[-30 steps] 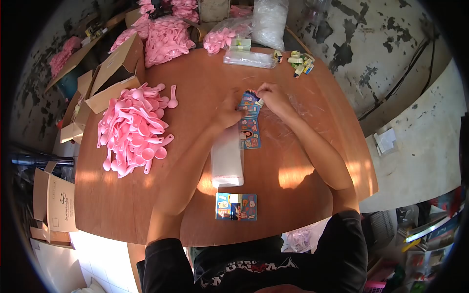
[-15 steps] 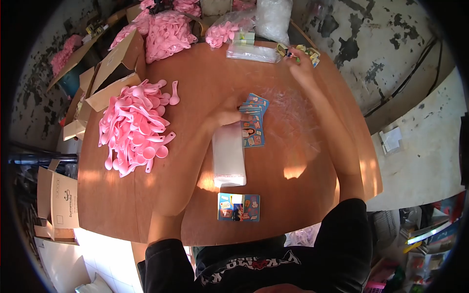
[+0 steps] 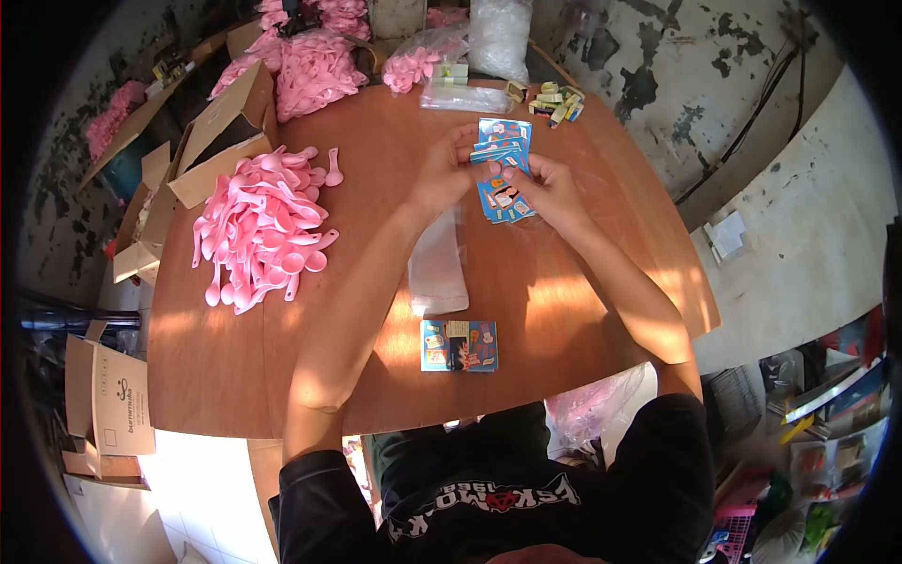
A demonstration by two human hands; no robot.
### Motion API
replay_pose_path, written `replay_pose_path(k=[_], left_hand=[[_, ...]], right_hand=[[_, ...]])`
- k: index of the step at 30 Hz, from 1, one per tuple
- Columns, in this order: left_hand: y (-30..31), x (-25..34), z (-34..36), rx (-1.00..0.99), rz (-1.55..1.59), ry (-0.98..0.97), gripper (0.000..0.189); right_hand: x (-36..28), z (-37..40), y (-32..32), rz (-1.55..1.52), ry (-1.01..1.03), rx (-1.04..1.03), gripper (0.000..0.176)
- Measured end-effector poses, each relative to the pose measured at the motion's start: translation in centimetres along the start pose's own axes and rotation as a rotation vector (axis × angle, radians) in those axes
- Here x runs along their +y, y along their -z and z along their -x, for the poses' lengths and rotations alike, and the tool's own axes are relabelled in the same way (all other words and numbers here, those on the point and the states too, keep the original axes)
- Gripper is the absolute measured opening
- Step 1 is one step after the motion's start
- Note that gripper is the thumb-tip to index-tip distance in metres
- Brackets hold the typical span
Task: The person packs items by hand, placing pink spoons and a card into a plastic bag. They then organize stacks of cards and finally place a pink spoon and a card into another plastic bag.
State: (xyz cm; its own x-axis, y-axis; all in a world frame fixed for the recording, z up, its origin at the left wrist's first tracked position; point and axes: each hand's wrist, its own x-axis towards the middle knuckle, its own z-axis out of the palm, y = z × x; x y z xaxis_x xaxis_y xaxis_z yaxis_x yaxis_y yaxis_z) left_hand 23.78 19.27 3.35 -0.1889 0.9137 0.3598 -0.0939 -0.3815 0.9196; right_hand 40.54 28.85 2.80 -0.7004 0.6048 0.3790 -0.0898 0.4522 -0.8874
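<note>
Blue printed cards in a loose, fanned stack are held between my two hands over the far middle of the table. My left hand grips the stack's left edge, its thumb on top. From the right, my right hand has its thumb pressed on the cards' face; whether it also holds some small item is hidden. Just below my left hand lies a stack of clear plastic sleeves. Nearer my body rests another pile of blue cards with a small dark and cream piece on top.
Pink plastic spoons are heaped at the left beside an open cardboard box. Small yellow-green packs lie at the far right, near bagged clear sleeves. Bags of pink spoons line the back.
My right hand has come back from the small packs at the far right to the blue cards. My left hand has raised the cards off the sleeves, away from my body.
</note>
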Motion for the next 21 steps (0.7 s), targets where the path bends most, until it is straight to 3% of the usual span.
replay_pose_path(k=[2,8,11,12,13,15,16,17,19,21], left_hand=[[-0.9,0.4,2.5,0.035,-0.027,-0.009,0.062],[-1.4,0.2,7.9,0.259,-0.178,0.004,0.042],[-1.8,2.0,9.6,0.354,-0.098,0.07,0.039],[-2.3,2.8,10.1,0.37,-0.01,0.051,0.035],[-3.0,3.5,11.1,0.364,-0.006,0.059,0.035],[-3.6,5.2,12.8,0.377,0.044,0.011,0.034],[-4.1,5.3,13.3,0.386,0.03,-0.06,0.032],[-4.7,5.4,14.0,0.391,0.03,-0.061,0.032],[-7.0,6.5,15.4,0.385,0.078,-0.005,0.03],[-8.9,5.7,16.5,0.358,0.102,-0.019,0.028]], right_hand=[[-3.0,2.4,0.0,-0.097,-0.144,-0.078,0.022],[-3.6,5.6,2.0,-0.043,-0.253,-0.064,0.03],[-2.0,3.4,5.4,0.007,-0.122,-0.081,0.035],[-0.4,2.4,6.9,0.422,-0.086,-0.23,0.047],[-0.2,3.5,6.9,0.423,-0.096,-0.225,0.047],[-0.3,4.1,6.6,1.399,0.187,0.163,0.059],[-1.7,4.4,6.3,0.981,0.237,0.117,0.063],[-2.8,5.5,5.7,0.98,0.24,0.112,0.063],[-7.1,9.6,2.4,0.076,0.038,-0.266,0.059],[-8.9,13.4,-0.5,-0.206,-0.07,-0.246,0.045]])
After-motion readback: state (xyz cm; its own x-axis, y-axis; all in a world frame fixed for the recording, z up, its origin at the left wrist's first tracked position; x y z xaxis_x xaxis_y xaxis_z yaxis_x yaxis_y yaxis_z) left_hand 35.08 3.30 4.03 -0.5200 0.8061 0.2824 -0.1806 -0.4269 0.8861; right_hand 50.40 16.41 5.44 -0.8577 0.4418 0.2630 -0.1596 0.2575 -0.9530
